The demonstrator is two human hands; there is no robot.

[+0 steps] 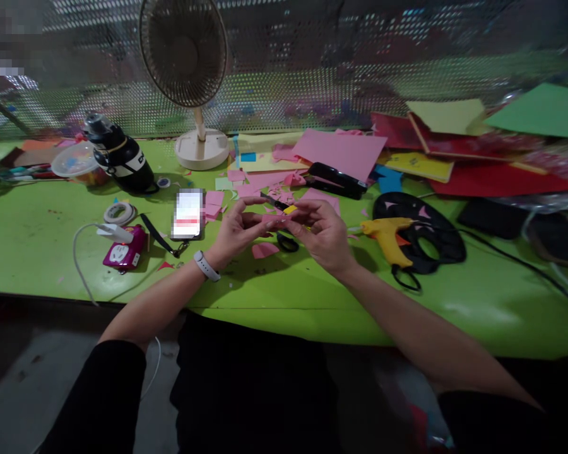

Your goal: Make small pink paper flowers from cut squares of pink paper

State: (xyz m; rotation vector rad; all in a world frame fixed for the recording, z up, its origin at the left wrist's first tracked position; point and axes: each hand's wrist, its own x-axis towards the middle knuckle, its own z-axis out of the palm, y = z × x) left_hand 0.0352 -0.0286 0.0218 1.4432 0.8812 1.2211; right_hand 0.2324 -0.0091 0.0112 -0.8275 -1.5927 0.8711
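Clutter all around the black stapler (337, 181) on the green bench (246, 295). Behind it, a large pink sheet (343, 150); to its right, red sheets (497, 181) and a yellow packet (416, 165). Right of it and nearer the body, a yellow glue gun (389, 238) on a flat black thing (454, 247). Left of it, a heap of pink scraps (246, 188); farther left, a phone (188, 217), a tape roll (108, 214), a purple power adapter (140, 242) and a black bottle (123, 152); beyond and left, a fan (184, 53). Left of it and nearer, black-and-yellow scissors (279, 203), lying below the hands and partly hidden by them.

With the left hand (236, 232), holding one end of a small pink paper piece (274, 218), thumb and fingertips drawn into a narrow pinch. With the right hand (322, 236), pinching the other end just as narrowly. Cannot tell exactly which fingertips press its far side.

Paper piece stretched between both thumbs, in the fingers' grip, raised over the bench, nearer than the stapler and to its left, apart from it.
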